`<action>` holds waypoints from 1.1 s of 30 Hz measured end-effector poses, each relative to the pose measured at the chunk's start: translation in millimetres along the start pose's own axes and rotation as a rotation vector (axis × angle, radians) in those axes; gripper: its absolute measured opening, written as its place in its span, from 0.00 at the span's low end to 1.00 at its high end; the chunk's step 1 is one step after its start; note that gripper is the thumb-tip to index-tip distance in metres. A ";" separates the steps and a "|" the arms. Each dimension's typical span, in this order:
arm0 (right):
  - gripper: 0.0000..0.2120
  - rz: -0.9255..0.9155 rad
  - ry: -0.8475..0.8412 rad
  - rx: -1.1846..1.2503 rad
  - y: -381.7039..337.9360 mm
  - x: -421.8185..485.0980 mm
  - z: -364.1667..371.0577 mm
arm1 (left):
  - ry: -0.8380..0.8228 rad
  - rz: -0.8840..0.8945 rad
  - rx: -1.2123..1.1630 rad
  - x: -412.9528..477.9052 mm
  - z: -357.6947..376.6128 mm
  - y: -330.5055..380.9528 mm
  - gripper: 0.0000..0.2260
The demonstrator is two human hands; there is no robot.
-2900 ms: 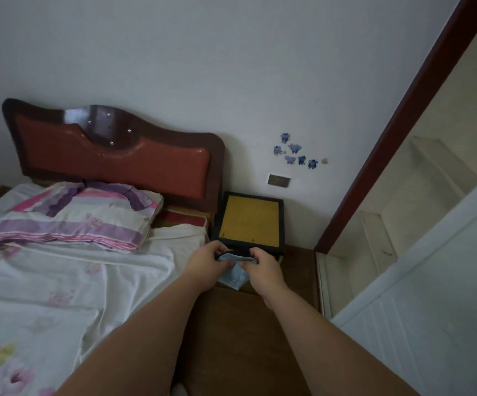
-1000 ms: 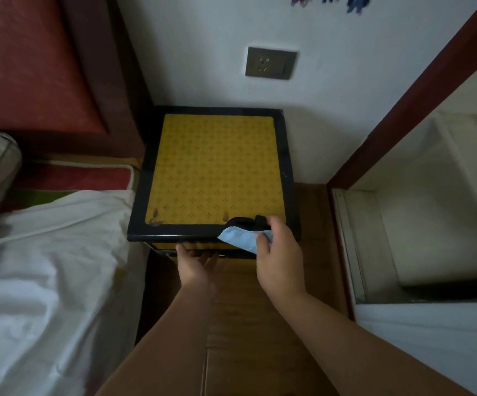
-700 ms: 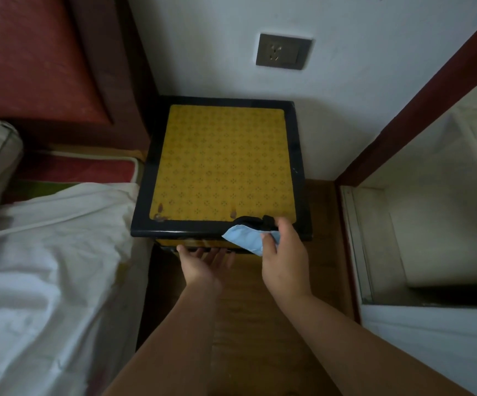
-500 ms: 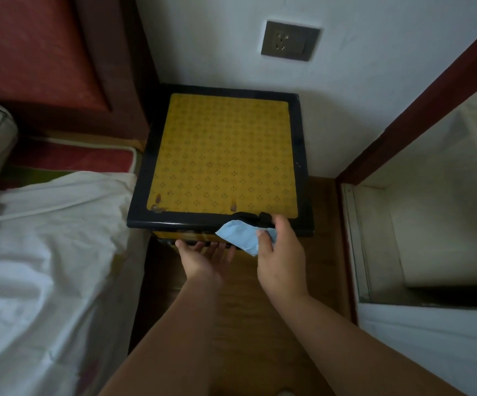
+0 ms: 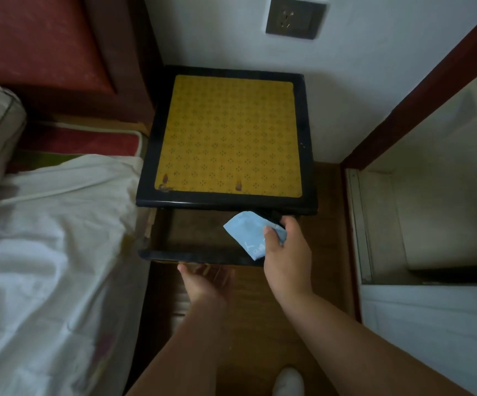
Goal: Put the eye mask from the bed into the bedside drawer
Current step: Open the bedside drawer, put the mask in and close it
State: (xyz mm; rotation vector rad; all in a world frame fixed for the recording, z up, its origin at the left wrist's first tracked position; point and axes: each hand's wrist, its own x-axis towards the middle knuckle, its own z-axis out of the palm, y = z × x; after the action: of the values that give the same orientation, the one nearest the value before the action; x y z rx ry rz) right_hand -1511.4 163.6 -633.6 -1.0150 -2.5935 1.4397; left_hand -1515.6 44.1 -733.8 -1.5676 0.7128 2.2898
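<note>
The light blue eye mask [image 5: 248,233] hangs over the right part of the open drawer [image 5: 194,257], pinched in my right hand [image 5: 284,254]. The drawer sticks out from under the yellow-topped, black-framed bedside table [image 5: 228,135], and its dark inside looks bare. My left hand [image 5: 207,281] is palm up under the drawer's front edge, fingers hooked beneath it and partly hidden. The mask's black strap shows just behind it.
The bed with white sheet [image 5: 45,252] lies close on the left, its red headboard [image 5: 45,44] behind. A wall socket [image 5: 294,20] is above the table. A white wardrobe [image 5: 431,281] stands at the right. Wooden floor and my white shoe [image 5: 288,381] are below.
My left hand has pulled the drawer out from shut to open. My right hand has carried the mask from the table's front edge down over the drawer opening.
</note>
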 end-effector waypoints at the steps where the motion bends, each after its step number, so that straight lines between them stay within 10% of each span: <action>1: 0.20 0.001 0.005 0.006 -0.8 -1.6 1.0 | 0.015 0.003 0.016 -2.1 -3.6 -0.3 0.27; 16: 0.17 0.257 -0.098 -0.019 3.6 26.8 68.9 | 0.022 -0.055 0.057 -15.0 -37.1 0.1 0.27; 33: 0.12 -0.007 -0.075 -0.456 -11.5 14.5 25.0 | 0.020 -0.060 0.115 -31.0 -43.1 7.5 0.25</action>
State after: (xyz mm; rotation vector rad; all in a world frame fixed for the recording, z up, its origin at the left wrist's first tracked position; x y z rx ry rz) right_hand -1536.6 148.2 -643.5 -0.9933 -3.0561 0.9129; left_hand -1473.6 16.1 -715.7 -1.5411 0.7770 2.1532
